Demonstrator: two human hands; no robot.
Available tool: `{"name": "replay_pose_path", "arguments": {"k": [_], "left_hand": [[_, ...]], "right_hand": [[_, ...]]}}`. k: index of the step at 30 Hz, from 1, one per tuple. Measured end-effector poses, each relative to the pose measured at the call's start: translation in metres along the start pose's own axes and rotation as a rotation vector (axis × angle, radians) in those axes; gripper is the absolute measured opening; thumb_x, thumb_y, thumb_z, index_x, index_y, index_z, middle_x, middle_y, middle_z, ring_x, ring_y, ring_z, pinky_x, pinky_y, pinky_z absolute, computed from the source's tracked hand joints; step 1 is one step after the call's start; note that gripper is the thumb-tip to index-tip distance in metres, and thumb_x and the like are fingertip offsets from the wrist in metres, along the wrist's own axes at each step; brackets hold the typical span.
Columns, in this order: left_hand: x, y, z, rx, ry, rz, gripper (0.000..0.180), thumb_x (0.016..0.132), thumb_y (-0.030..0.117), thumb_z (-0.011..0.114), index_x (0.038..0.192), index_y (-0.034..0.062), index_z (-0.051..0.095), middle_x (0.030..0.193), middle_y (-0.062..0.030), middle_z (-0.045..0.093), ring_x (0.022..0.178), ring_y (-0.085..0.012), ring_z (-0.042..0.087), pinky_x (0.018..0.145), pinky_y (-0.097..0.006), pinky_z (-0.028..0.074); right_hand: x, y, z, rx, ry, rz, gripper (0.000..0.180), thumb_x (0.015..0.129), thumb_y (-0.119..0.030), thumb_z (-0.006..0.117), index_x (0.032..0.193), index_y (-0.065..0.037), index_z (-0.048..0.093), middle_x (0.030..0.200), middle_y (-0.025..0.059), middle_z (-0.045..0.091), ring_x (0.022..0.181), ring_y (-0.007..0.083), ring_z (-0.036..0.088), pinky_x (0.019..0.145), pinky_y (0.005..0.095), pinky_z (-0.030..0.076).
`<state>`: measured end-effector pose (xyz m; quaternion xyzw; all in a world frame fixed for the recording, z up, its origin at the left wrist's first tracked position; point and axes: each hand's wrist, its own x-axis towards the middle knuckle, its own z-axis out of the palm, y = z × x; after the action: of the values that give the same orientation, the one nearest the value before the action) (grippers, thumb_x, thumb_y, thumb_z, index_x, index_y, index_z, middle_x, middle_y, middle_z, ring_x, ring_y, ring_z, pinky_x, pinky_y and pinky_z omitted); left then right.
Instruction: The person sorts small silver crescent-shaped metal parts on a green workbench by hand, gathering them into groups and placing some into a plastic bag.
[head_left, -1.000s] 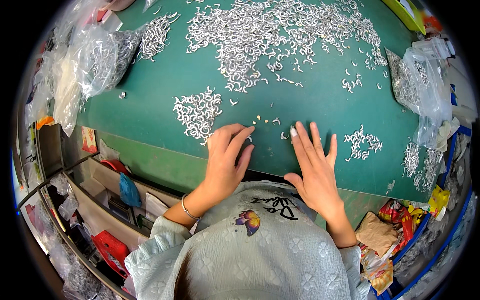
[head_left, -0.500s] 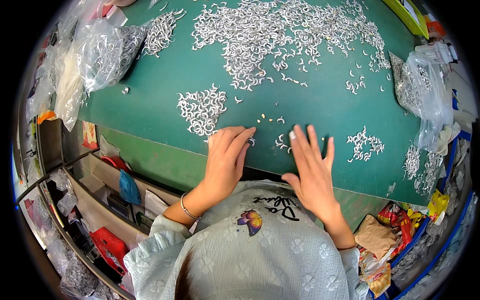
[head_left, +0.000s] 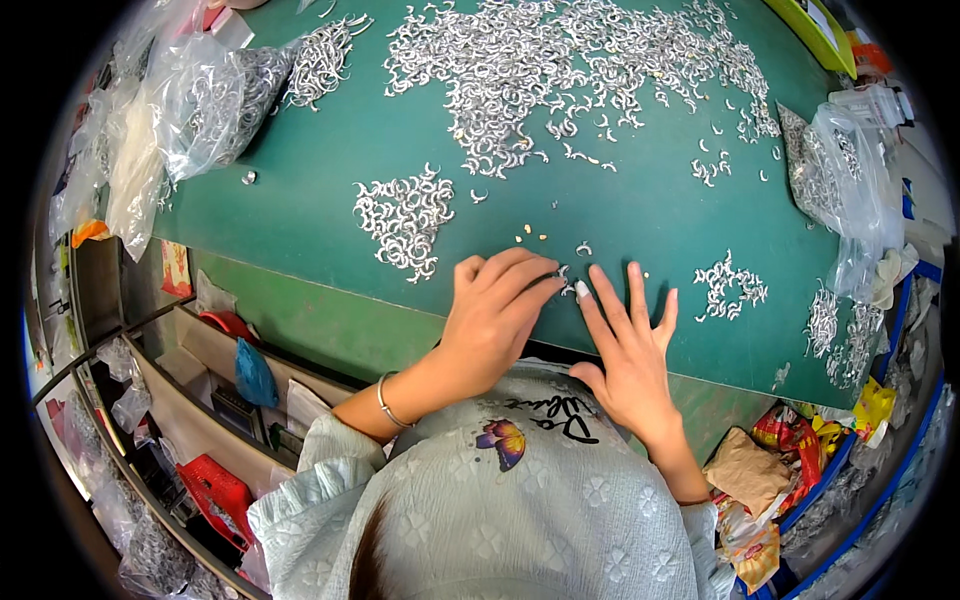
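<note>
Both hands' grip lies open: left hand (head_left: 495,310), right hand (head_left: 630,345) flat near table edge (head_left: 330,320).

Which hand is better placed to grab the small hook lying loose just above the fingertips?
Right, likely. The loose hook lies just beyond the right hand and its index fingertip; the left hand is curled over the pieces between the hands.

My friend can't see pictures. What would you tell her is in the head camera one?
A person's left hand and right hand rest on a green table, fingertips meeting over a few small curved metal pieces. A small pile lies left of them, a big spread farther away, and plastic bags at the table's edges.
</note>
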<state>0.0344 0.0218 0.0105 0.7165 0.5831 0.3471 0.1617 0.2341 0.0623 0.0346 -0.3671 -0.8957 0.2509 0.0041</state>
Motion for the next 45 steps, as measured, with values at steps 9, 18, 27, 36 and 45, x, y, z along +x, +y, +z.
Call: {"name": "replay_pose_path", "arguments": {"k": [9,18,27,36,45], "left_hand": [[-0.002,-0.003,-0.002,0.03,0.049,-0.074,0.023,0.075,0.001,0.068,0.097,0.0048,0.064,0.105,-0.0069,0.059,0.102,-0.0255,0.055,0.079,-0.04,0.033],[-0.01,-0.004,-0.007,0.001,0.079,-0.109,0.025,0.074,-0.002,0.068,0.098,0.0047,0.064,0.106,-0.0056,0.061,0.101,-0.0237,0.056,0.08,-0.039,0.033],[-0.008,0.004,-0.003,-0.033,0.071,-0.123,0.025,0.073,-0.004,0.069,0.097,0.0048,0.066,0.107,-0.0058,0.064,0.099,-0.0243,0.058,0.082,-0.037,0.035],[-0.027,-0.008,-0.013,-0.01,0.174,-0.178,0.031,0.074,-0.006,0.068,0.103,0.0034,0.064,0.11,-0.0072,0.061,0.102,-0.0256,0.056,0.082,-0.036,0.036],[-0.038,-0.008,-0.023,0.063,0.28,-0.329,0.041,0.07,-0.004,0.073,0.11,0.0034,0.063,0.109,-0.0097,0.059,0.101,-0.0275,0.054,0.084,-0.036,0.039]], "right_hand": [[-0.002,-0.013,0.012,0.031,-0.047,-0.045,0.079,0.07,-0.046,0.073,0.138,-0.015,0.047,0.154,0.0137,0.024,0.142,0.0424,0.015,0.102,0.0728,0.012],[-0.009,-0.004,0.004,-0.1,-0.032,0.061,0.083,0.068,-0.051,0.071,0.137,-0.012,0.047,0.153,0.0033,0.028,0.143,0.0403,0.015,0.1,0.074,0.012],[-0.009,0.001,0.009,-0.132,-0.02,0.018,0.088,0.077,-0.07,0.044,0.141,-0.008,0.043,0.149,0.003,0.037,0.143,0.0391,0.016,0.105,0.0705,-0.001],[-0.044,0.033,0.007,-0.289,0.241,0.375,0.087,0.089,-0.07,0.025,0.146,-0.005,0.031,0.153,0.0082,0.029,0.143,0.0425,0.011,0.106,0.067,-0.003],[0.026,-0.017,0.013,-0.063,0.035,0.034,0.091,0.072,-0.04,0.073,0.143,0.0,0.033,0.154,0.0126,0.024,0.144,0.0357,0.017,0.106,0.0688,0.008]]}}
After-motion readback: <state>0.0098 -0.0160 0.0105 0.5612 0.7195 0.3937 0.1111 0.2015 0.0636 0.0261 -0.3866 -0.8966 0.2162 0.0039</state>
